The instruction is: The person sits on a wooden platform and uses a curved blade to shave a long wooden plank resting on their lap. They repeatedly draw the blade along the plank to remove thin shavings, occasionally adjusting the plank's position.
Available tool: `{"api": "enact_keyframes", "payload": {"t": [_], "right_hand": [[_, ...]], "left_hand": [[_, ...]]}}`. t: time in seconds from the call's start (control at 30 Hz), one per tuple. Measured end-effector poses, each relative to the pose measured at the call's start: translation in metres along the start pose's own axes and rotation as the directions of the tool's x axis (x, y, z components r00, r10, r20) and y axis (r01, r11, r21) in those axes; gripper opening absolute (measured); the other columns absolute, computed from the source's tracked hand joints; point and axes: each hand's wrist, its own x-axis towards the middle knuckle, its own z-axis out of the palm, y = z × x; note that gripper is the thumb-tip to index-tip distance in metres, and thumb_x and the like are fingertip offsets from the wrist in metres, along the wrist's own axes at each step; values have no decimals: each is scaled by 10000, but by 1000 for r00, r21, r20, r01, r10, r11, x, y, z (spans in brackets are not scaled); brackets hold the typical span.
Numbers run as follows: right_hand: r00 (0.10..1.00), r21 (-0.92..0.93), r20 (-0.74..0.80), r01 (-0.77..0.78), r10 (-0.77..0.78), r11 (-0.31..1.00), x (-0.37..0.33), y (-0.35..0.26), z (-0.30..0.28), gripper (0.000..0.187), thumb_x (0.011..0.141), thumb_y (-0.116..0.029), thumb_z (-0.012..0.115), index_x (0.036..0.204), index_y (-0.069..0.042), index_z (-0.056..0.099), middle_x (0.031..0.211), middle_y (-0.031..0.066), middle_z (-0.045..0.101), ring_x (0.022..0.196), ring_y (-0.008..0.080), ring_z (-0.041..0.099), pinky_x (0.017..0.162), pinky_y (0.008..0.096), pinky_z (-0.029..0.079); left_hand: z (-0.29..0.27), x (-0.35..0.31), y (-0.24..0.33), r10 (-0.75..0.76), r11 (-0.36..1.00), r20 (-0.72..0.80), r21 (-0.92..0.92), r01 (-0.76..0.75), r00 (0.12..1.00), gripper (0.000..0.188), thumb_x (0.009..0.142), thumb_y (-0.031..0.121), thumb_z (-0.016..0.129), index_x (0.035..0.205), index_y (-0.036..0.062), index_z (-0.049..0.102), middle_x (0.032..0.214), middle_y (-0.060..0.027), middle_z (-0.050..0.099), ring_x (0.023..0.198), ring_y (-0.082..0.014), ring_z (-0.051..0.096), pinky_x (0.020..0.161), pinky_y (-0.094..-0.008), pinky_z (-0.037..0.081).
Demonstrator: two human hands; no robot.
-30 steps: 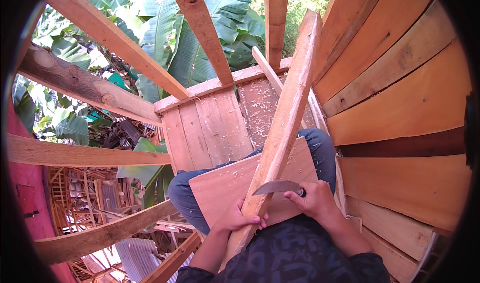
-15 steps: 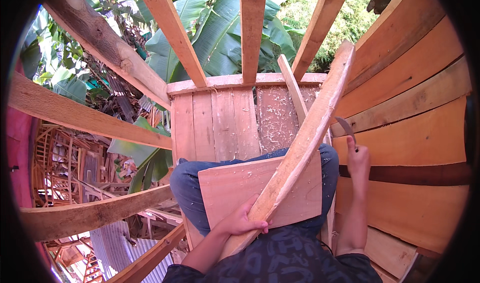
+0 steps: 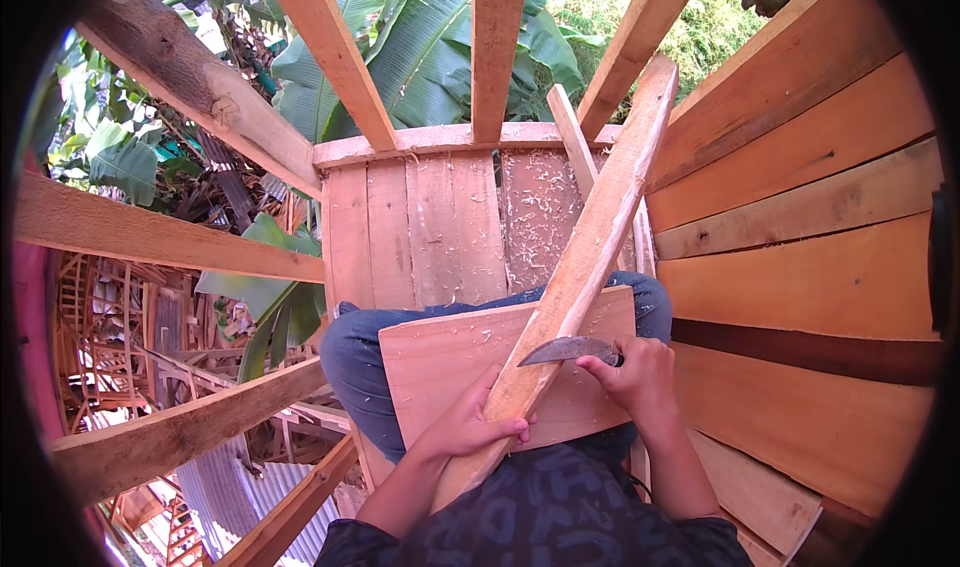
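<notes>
A long wooden beam [image 3: 590,237] slants from against my body up to the far right, its right edge pale and freshly cut. My left hand [image 3: 478,419] is wrapped round its near part. In my right hand [image 3: 637,375] is a curved knife [image 3: 572,350] with a dark handle. Its blade lies across the beam, a little beyond my left hand, with the tip pointing left. Under the beam a flat wooden board [image 3: 430,369] rests over my lap, with a few shavings on it.
Planks [image 3: 430,232] strewn with wood shavings form the floor ahead. A thin wooden strip [image 3: 573,137] leans by the beam. Wooden bars [image 3: 498,57] stand in front and at left. A plank wall [image 3: 790,277] closes the right side. Banana leaves [image 3: 420,57] hang beyond.
My right hand has come in from the far right toward me, bringing the knife down onto the beam. My left hand still grips the beam, and the whole view has shifted slightly.
</notes>
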Motion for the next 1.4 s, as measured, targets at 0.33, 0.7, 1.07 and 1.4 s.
{"api": "enact_keyframes", "payload": {"t": [0.33, 0.7, 1.07, 1.4], "right_hand": [[994, -43, -107, -17, 12, 999, 21, 10, -6, 754, 677, -757, 620, 584, -11, 567, 549, 195, 540, 581, 403, 588, 530, 458, 454], [992, 211, 104, -89, 68, 973, -13, -12, -3, 591, 850, -568, 589, 747, 8, 678, 618, 244, 589, 661, 430, 626, 590, 470, 496], [991, 371, 119, -107, 67, 922, -17, -13, 0, 552, 922, -486, 538, 730, 18, 654, 611, 248, 575, 657, 443, 616, 575, 474, 480], [992, 320, 86, 60, -92, 945, -33, -12, 7, 455, 921, -410, 582, 734, 0, 646, 584, 219, 569, 596, 405, 617, 535, 432, 469]], "left_hand": [[-1, 0, -3, 49, 999, 34, -4, -49, 998, 591, 890, 82, 671, 1356, 28, 312, 978, -109, 600, 827, -137, 628, 728, -288, 527], [-2, -6, -3, 46, 999, 56, -9, -45, 997, 637, 894, 70, 657, 1405, 34, 279, 977, -100, 608, 819, -137, 633, 741, -290, 534], [-4, -4, -5, 15, 1000, 77, 18, -17, 997, 623, 893, 80, 664, 1391, 38, 291, 1018, -101, 605, 862, -132, 628, 779, -287, 522], [-7, 1, -8, -1, 1000, 106, 4, 1, 994, 583, 885, 86, 677, 1343, 37, 319, 1026, -102, 604, 881, -128, 626, 787, -290, 521]]}}
